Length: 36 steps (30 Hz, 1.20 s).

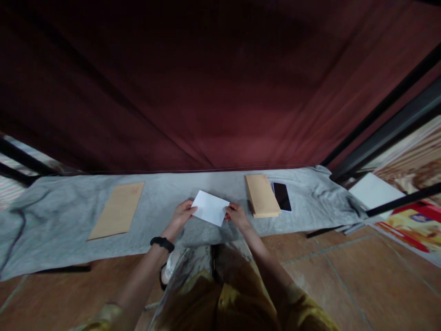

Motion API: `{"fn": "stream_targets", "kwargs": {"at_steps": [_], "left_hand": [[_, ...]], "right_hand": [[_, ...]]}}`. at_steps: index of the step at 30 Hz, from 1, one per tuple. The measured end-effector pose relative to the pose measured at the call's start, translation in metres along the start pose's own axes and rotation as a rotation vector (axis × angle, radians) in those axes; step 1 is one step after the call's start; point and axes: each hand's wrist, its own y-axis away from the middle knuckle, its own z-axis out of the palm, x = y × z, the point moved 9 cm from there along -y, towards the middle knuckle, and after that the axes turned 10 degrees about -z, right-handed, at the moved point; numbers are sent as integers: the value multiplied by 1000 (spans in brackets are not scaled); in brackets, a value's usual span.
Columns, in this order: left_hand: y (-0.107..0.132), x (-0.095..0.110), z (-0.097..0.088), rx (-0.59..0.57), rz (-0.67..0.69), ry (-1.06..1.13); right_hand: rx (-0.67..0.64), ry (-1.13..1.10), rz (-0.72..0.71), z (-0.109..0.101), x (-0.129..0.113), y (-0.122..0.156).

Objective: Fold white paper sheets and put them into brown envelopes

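Note:
A folded white sheet of paper (pixel 210 207) is held just above a grey cloth (pixel 62 220) spread over a low surface. My left hand (pixel 183 213) pinches the paper's left edge, and a black band sits on that wrist. My right hand (pixel 235 215) pinches the paper's right edge. Both hands have fingers closed on the sheet. A single brown envelope (pixel 117 209) lies flat on the cloth to the left. To the right rests a stack of brown envelopes (pixel 262 195).
A black phone (pixel 282 196) lies beside the envelope stack. A dark red curtain (pixel 213 82) hangs behind the cloth. At the right are black metal bars (pixel 386 133), a white sheet (pixel 374 191) and a colourful printed board (pixel 413 225). Brown floor tiles (pixel 344 285) lie below.

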Motion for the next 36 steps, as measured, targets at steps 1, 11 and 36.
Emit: {"fn": "stream_targets", "kwargs": {"at_steps": [1,11,36], "left_hand": [[-3,1,-4,52,11,11],[63,12,61,11,678,-701],[99,-38,73,-68,698,-972]], "right_hand": [[-18,-13,26,2,3,0],[69,-113,144,8,22,2],[-275,968,-628,7,-20,50]]}}
